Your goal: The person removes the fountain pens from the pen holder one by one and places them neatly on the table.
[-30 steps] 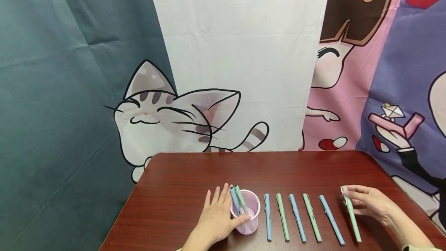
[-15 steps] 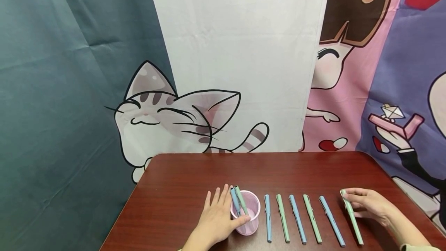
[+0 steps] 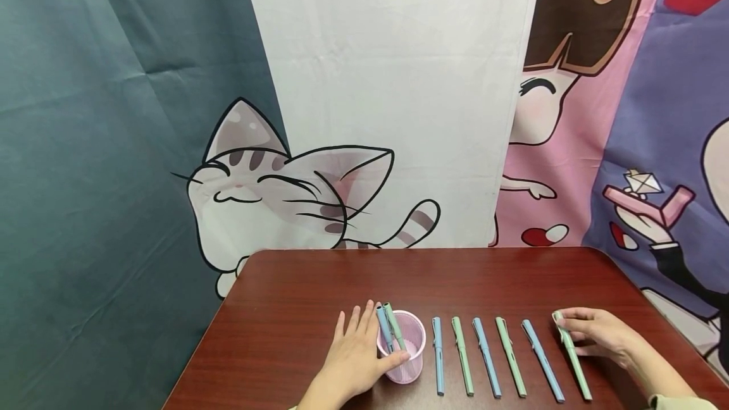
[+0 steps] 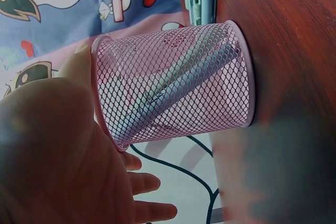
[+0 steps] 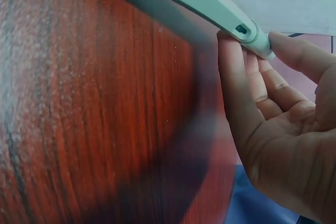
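Note:
My left hand [image 3: 355, 359] lies against the left side of a pink mesh pen holder [image 3: 411, 369], its fingers straight and its thumb across the rim. Inside the holder lean a blue pen [image 3: 384, 328] and a green pen [image 3: 394, 326]; the left wrist view shows them slanting behind the mesh [image 4: 173, 85]. At the right end of a row of pens, my right hand [image 3: 606, 337] pinches the upper end of a light green pen [image 3: 576, 366] between thumb and fingers. The right wrist view shows this pen [image 5: 197, 1] slanting, its far end out of frame.
Between the holder and my right hand lie several pens in a row, alternating blue [image 3: 438, 359] and green [image 3: 462, 359], roughly parallel. They rest on a dark red-brown wooden table [image 3: 296, 290]. A cartoon-printed cloth [image 3: 393, 100] hangs behind the table.
My right hand has shifted slightly left and nearer to me, and the upper end of its green pen has moved with it. My left hand and the pen holder have stayed put.

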`<state>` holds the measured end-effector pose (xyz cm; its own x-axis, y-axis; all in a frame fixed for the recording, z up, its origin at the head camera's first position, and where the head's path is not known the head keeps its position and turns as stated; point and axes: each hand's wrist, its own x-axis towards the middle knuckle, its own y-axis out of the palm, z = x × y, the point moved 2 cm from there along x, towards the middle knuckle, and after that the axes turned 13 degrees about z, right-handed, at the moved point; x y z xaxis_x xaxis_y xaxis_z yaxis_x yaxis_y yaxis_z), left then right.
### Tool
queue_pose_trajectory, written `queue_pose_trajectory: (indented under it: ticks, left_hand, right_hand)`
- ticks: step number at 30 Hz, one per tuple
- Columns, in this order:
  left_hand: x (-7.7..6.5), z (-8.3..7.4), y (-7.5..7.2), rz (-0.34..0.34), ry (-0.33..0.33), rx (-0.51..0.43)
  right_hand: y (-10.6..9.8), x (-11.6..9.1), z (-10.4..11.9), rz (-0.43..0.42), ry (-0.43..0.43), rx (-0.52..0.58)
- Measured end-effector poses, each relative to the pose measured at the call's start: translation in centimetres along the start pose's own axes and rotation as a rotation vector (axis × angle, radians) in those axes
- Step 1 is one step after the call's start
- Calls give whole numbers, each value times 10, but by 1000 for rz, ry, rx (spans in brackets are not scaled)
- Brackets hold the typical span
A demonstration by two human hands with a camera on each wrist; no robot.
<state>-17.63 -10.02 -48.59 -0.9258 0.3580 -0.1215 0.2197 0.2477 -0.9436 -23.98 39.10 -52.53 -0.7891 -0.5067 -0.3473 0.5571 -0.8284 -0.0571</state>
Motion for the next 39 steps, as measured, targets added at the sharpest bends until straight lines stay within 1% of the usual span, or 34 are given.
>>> queue_pose_trajectory:
  ticks: [3, 6, 14, 23, 26, 39]
  left_hand:
    - [0, 0, 0, 3, -2, -6]
    - [0, 0, 0, 6, -2, -9]
    - [-1, -1, -1, 8, -3, -5]
    - [1, -1, -1, 11, -5, -2]
    - [1, -1, -1, 14, -5, 3]
    - [1, 0, -1, 13, -3, 7]
  right_hand:
    - [1, 2, -1, 0, -5, 5]
    - [1, 3, -3, -5, -1, -15]
    - [3, 7, -3, -68, 54, -83]
    - [7, 12, 1, -114, 96, -156]
    - [8, 12, 1, -117, 102, -176]
    - [10, 16, 0, -177, 137, -205]
